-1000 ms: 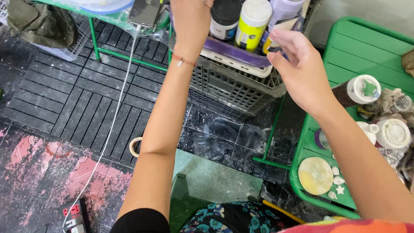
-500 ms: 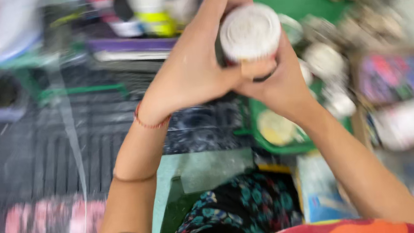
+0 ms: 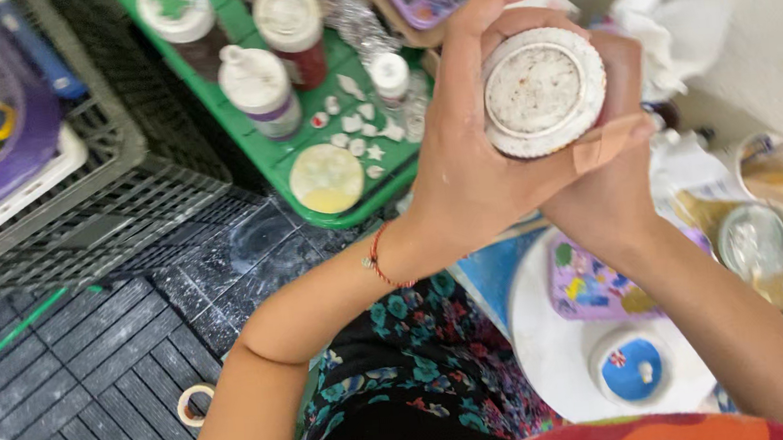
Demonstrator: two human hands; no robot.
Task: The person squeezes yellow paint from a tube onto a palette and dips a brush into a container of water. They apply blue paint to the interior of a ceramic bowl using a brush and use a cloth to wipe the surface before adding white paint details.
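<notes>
While the white-capped jar (image 3: 543, 92) is held up close in front of the chest, above the green tray (image 3: 265, 151) of paint bottles and the round white plate (image 3: 554, 347) lower down, its cap appears to be getting worked by both hands. A twist of this kind is judged best done with the jar kept upright and steady, so that nothing is spilled onto the lap or plate. The left hand (image 3: 471, 161) is wrapped around the cap's rim from the near side, fingers curled over the top and thumb pressed along the lower edge. The right hand (image 3: 616, 172) is closed around the jar's body from behind and below, mostly hidden.
</notes>
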